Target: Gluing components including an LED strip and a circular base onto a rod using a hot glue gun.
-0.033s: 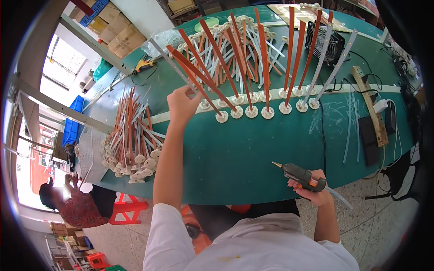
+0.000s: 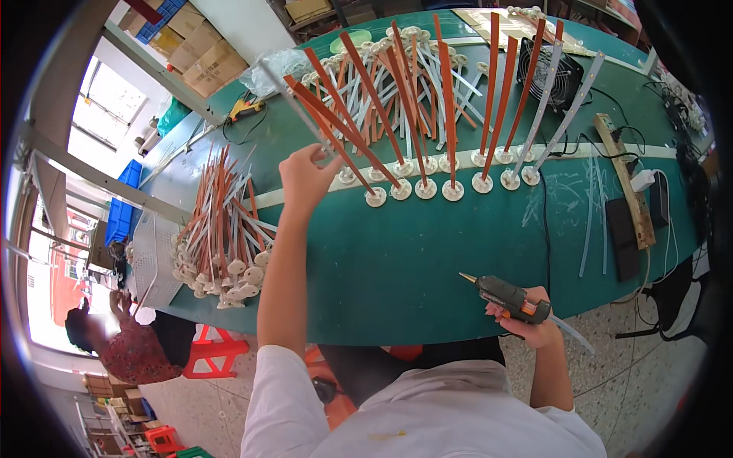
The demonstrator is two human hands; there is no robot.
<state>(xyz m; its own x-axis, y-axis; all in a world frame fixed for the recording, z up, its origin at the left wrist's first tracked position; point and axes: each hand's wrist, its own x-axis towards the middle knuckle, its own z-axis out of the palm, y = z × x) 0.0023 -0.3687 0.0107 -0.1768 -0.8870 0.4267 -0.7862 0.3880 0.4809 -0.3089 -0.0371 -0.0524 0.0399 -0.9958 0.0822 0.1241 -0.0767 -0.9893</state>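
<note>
Left grip (image 2: 307,179), apparently pinching a grey strip (image 2: 292,101), risked toppling red strips (image 2: 334,123) if swung; right grip (image 2: 540,333) clasped a glue gun (image 2: 505,296).

The left hand (image 2: 308,179) was pinching a pale strip (image 2: 283,90) by its lower part. Just to the right of this grip, many upright strips (image 2: 448,114) were standing on round white bases (image 2: 453,191). To the left of it and nearer the body lay a heap of similar pieces (image 2: 219,221). The right hand (image 2: 534,324) was gripping a dark glue gun (image 2: 500,291); far beyond this grip stood a black fan (image 2: 561,76).
</note>
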